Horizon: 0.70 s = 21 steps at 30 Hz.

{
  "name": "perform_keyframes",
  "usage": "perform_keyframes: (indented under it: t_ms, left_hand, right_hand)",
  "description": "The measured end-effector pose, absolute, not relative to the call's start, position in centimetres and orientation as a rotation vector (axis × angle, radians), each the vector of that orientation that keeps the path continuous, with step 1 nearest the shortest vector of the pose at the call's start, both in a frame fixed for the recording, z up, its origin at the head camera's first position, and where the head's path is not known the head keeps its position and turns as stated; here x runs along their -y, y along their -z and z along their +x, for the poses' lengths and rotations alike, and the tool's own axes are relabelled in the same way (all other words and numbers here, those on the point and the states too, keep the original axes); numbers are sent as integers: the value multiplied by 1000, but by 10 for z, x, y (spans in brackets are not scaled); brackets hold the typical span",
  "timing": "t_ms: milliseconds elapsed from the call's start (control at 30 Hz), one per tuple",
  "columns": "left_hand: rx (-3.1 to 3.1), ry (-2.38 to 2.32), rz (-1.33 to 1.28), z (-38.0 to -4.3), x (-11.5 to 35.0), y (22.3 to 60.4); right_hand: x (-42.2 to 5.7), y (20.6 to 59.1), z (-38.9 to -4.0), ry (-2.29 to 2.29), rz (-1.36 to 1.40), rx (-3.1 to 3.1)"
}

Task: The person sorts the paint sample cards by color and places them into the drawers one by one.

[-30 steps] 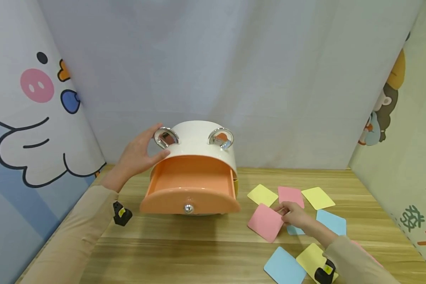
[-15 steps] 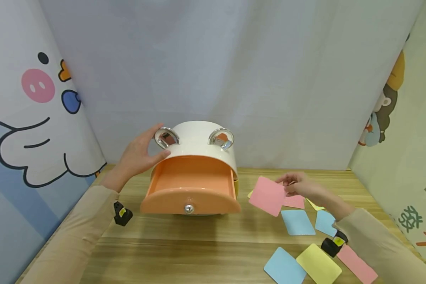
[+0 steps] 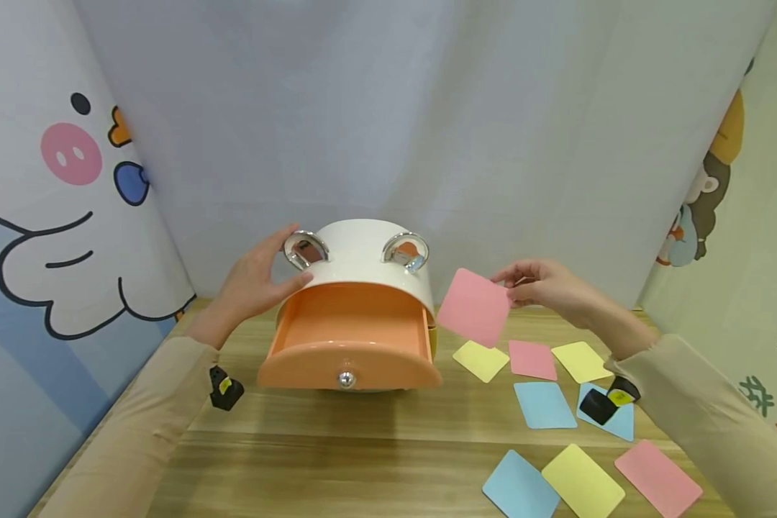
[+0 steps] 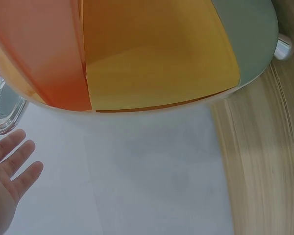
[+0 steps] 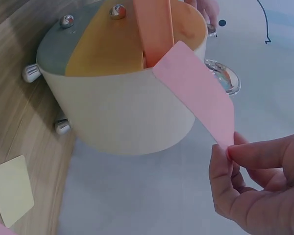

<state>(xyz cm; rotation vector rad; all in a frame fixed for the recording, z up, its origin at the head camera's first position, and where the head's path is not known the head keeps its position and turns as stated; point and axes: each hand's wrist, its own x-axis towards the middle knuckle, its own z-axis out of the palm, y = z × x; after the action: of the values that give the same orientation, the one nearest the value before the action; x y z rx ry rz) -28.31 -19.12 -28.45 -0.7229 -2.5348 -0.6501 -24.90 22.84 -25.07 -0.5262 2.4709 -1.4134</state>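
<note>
A white rounded cabinet [image 3: 359,248] with two chrome ear-like loops stands on the wooden table. Its top orange drawer [image 3: 311,365], with a round silver knob, is pulled out, and its visible inside is bare. My left hand [image 3: 249,288] rests on the cabinet by the left chrome loop [image 3: 296,252], thumb on the front edge; its other fingers look straight in the left wrist view. My right hand [image 3: 557,291] pinches a pink square card [image 3: 474,308] by its edge between thumb and fingers. The card hangs in the air right of the drawer, nearer it in the right wrist view [image 5: 201,93].
Yellow [image 3: 481,361], pink [image 3: 533,360] and blue [image 3: 545,405] cards lie spread on the table to the right, several in all. Lower yellow [image 5: 108,54] and green [image 5: 71,41] drawer fronts look shut. Fabric walls stand behind and at both sides.
My right hand has lifted the pink card off the table and raised it toward the upper right side of the drawer. The left hand stays on the cabinet.
</note>
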Motion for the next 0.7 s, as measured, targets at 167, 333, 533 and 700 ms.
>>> perform_keyframes:
  t_ms: [167,333,533,700]
  left_hand:
    - [2538,657,-723,-283,191,285]
    - [2534,652,-722,-284,191,285]
    - [2537,654,-720,-284,191,284]
    - [2532,646,-718,-284,191,284]
  right_hand:
    - [-208,242,-252,1423,-581,-2451]
    - [-185,237,-254,1469,-603,-2413]
    - [-158,239,-251,1460,-658,-2407]
    - [-139,243,-245,1472,-698,-2386]
